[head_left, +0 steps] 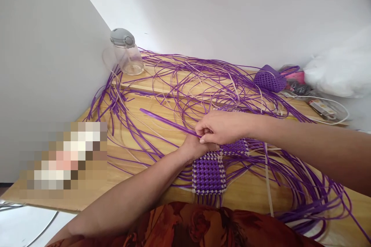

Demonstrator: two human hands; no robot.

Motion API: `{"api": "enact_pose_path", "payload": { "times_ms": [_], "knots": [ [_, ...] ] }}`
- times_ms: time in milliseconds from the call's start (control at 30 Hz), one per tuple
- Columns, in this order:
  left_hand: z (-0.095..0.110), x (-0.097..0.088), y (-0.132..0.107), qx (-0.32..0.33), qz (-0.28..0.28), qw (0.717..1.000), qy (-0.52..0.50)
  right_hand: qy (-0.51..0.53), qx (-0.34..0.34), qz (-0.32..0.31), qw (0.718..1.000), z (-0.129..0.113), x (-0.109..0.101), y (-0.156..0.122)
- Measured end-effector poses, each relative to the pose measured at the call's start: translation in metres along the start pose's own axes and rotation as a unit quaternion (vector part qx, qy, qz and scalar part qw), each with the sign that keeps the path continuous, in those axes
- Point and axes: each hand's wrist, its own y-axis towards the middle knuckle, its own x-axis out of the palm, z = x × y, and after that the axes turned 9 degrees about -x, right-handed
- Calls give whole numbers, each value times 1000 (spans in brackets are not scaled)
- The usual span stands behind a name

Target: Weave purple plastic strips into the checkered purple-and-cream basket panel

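A small woven panel (209, 175) of purple and cream strips lies on the wooden table (145, 185) close to me. My right hand (222, 127) pinches a flat purple strip (165, 120) that runs up and to the left from the panel's top edge. My left hand (195, 148) rests on the upper left part of the weave, mostly hidden under the right hand, so its fingers do not show. Many loose purple and cream strips (208, 81) fan out from the panel over the table.
A clear jar with a grey lid (126, 52) stands in the back left corner by the wall. A purple woven piece (270, 79) lies at the back right, beside a white bag (342, 71), white cable and small items. A blurred patch covers the table's left part.
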Motion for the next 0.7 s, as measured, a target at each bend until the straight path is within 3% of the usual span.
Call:
{"api": "enact_pose_path", "payload": {
  "times_ms": [67,133,167,233,267,300,367,433,500,600,700],
  "knots": [
    [0,1,-2,0,5,1000,9,13,3,23,1000,-6,-10,3],
    [-1,2,-4,21,-6,1000,-6,114,-22,129,985,-18,-33,9],
    [-1,2,-4,25,-21,999,-20,198,-56,214,955,-26,-48,12],
    [-1,2,-3,7,-53,998,-43,345,-153,383,843,-36,-75,16],
    [-2,2,-3,-9,-61,997,-49,373,-197,431,797,-38,-84,19],
    [-2,2,-2,-20,-64,997,-50,393,-212,433,783,-36,-88,21],
    [-1,2,-2,-15,-56,997,-45,407,-149,332,838,-24,-78,24],
    [-1,2,-2,-3,-32,999,-28,379,-16,152,913,-5,-51,25],
    [1,1,-3,-10,0,1000,0,316,53,36,947,13,-21,21],
    [3,2,-5,-37,23,999,29,281,70,-9,957,25,7,9],
    [4,2,-7,-52,23,998,6,230,19,-13,973,17,8,3]
  ]
}}
